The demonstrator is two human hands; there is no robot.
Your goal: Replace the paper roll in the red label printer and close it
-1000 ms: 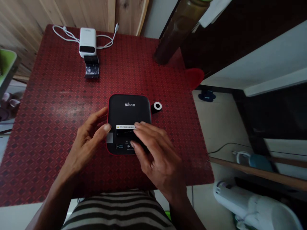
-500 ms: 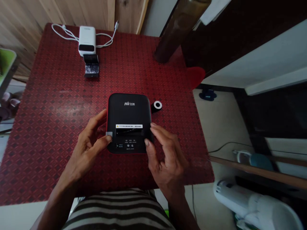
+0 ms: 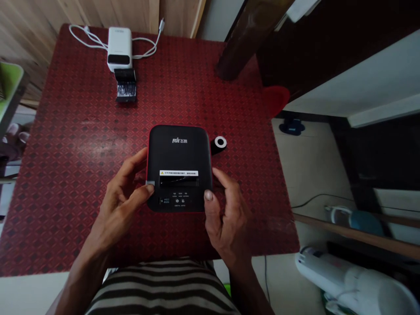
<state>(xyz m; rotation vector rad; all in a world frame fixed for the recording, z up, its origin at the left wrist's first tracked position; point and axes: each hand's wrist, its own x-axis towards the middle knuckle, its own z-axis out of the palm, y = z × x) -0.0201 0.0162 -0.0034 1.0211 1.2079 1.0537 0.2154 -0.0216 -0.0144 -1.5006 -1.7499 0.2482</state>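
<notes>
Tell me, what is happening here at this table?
At a red table, a person has both hands at a black device. The left hand grips its left edge, thumb on top; the right hand is at its right edge, hold unclear. A black object with a white ring is beside the device; a white unit with a cable lies farther back.

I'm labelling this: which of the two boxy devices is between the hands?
The black rectangular device with red edging, between left hand and right hand; the white oblong device sits farther back.
</notes>
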